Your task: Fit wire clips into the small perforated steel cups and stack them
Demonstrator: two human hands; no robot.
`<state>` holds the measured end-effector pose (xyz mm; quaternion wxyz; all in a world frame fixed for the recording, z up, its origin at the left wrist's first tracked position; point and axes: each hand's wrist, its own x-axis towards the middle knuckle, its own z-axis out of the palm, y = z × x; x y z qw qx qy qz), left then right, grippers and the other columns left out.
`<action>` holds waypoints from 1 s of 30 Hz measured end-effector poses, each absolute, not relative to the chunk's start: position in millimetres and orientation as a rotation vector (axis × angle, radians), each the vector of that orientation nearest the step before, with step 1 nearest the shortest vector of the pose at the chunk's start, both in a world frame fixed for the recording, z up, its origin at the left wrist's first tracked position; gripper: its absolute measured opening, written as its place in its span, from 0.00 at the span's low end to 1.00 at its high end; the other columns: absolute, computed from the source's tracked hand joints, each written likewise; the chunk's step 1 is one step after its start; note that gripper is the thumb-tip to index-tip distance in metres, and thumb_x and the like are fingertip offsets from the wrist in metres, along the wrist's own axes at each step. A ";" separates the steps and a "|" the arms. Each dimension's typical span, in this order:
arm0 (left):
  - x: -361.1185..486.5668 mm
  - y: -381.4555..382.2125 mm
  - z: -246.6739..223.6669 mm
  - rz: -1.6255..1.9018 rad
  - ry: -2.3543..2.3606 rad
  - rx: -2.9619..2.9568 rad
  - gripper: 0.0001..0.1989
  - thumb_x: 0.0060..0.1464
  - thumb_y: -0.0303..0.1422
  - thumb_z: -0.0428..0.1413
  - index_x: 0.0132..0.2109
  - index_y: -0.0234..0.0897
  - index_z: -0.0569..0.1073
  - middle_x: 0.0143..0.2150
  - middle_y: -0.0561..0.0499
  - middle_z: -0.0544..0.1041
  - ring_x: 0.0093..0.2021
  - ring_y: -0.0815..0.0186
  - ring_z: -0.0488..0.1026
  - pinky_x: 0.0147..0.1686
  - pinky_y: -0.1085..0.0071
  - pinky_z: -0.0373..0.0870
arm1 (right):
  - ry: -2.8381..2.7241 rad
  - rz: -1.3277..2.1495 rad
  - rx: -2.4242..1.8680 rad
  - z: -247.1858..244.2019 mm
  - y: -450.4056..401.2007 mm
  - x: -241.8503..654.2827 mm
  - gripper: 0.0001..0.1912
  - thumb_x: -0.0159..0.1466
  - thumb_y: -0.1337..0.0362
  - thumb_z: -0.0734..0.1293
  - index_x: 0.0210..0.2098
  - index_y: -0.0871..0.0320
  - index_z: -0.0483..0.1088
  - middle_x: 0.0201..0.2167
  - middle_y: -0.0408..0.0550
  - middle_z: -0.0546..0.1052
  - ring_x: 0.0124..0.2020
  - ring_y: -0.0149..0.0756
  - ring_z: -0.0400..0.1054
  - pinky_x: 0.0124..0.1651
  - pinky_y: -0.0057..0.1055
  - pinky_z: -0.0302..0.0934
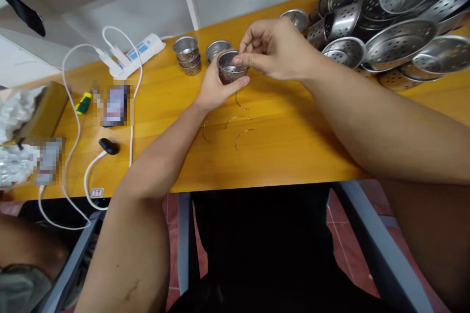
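A small perforated metal cup is tilted toward me above the table, with my left hand wrapped around its side. My right hand is at the cup's right rim, thumb and fingers pinched together; whatever they may hold is too small to make out. Below the hands, several thin curved wires lie on the wood, among them one wire nearest the front edge. Just behind the held cup stands another perforated cup, partly hidden by my left hand. To its left is a stack of similar cups.
Large perforated metal baskets are heaped at the back right. On the left are a white power strip with cables, a yellow-green screwdriver handle, blurred phone-like items, a black plug-like piece and plastic wrapping. Another person's leg shows lower left.
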<state>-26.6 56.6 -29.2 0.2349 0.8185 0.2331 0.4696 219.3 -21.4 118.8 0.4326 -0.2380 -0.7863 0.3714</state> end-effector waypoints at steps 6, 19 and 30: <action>-28.4 55.5 -28.4 1.236 0.661 2.273 0.50 0.69 0.73 0.63 0.82 0.52 0.61 0.72 0.46 0.79 0.73 0.52 0.84 0.81 0.46 0.78 | -2.006 0.884 -0.649 117.8 -22.0 217.7 0.16 0.75 0.71 0.87 0.40 0.53 0.80 0.34 0.41 0.82 0.32 0.33 0.71 0.35 0.32 0.63; -30.3 52.2 -23.3 1.257 0.661 2.280 0.49 0.67 0.73 0.66 0.79 0.51 0.65 0.70 0.46 0.81 0.70 0.52 0.86 0.77 0.47 0.80 | -2.066 0.772 -0.715 122.0 -29.7 216.0 0.16 0.74 0.73 0.85 0.39 0.52 0.79 0.33 0.40 0.82 0.32 0.35 0.71 0.36 0.35 0.61; -32.4 47.7 -17.1 1.210 0.683 2.310 0.48 0.71 0.71 0.63 0.82 0.52 0.62 0.72 0.45 0.79 0.73 0.51 0.83 0.82 0.45 0.75 | -2.024 0.804 -0.750 118.1 -29.0 215.9 0.16 0.73 0.67 0.89 0.39 0.51 0.80 0.34 0.41 0.83 0.33 0.36 0.72 0.38 0.34 0.66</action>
